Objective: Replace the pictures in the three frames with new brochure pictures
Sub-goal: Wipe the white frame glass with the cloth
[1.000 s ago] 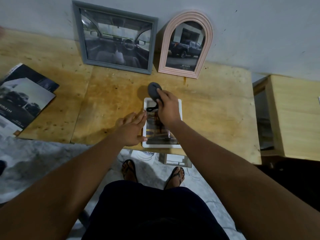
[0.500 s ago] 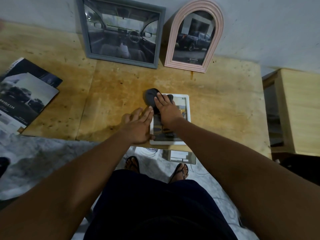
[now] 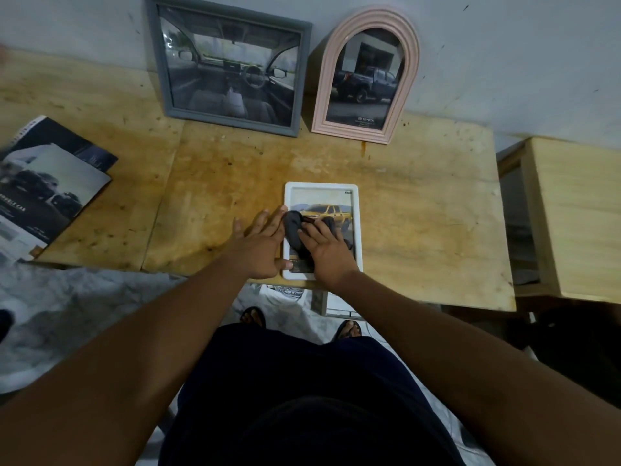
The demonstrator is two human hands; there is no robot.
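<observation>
White frame [image 3: 321,187] beneath right grip [image 3: 327,252] (flat)

Sleeveless forearms [image 3: 134,348], dark navy shorts [image 3: 302,415], dark open-toed sandals [image 3: 252,317].

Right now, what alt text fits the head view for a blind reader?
The right hand presses a dark cloth on the white frame lying on the table; the left hand rests at its edge. A grey frame and a pink frame lean behind.

a plain home room: stained plywood bench [image 3: 420,213] against a bare grey wall [image 3: 504,45], car brochures [image 3: 50,190] at its left edge, rumpled sheet [image 3: 84,307] on the floor.
</observation>
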